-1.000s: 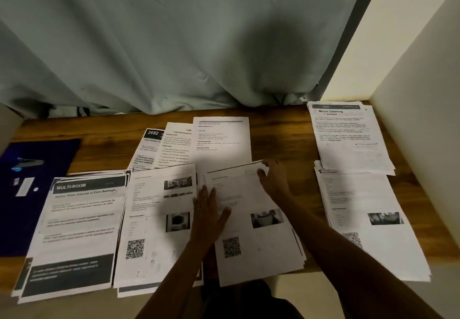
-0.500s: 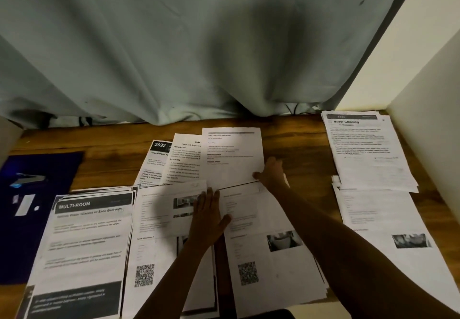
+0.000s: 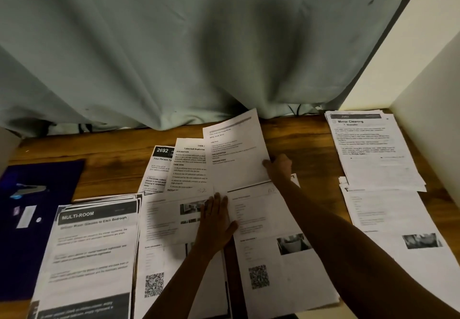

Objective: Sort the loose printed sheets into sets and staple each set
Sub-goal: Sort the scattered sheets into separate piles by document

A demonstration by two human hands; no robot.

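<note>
Closest to me, three stacks lie side by side along the near edge of the table [image 3: 112, 176]: the MULTI-ROOM stack [image 3: 94, 244], the left QR stack [image 3: 161, 249] and the right QR stack [image 3: 271, 264]. They are light, loose paper, and I judge a careless sweep would fan them or send them over that edge.

My left grip [image 3: 216, 221] lies flat with straight fingers, holding nothing, pressing down where the two QR stacks meet. That should keep them from sliding.

Just beyond, my right grip [image 3: 280, 166] pinches the right edge of the lifted sheet [image 3: 234, 154], which tilts up off the table. One sheet is limp and creases easily. A hold at mid-edge like this lets it droop, so I would move it slowly and low.

Beside it the Tablecloth sheet [image 3: 189, 164] and the 2692 sheet [image 3: 159, 166] overlap.

To the right, bare wood separates me from the near right stack [image 3: 398, 219] and the Mirror Cleaning stack [image 3: 368, 149], both close to the wall [image 3: 423, 82]. The stapler [image 3: 29, 190] sits well apart on the blue mat [image 3: 49, 231]. The curtain [image 3: 199, 44] closes off the back.
</note>
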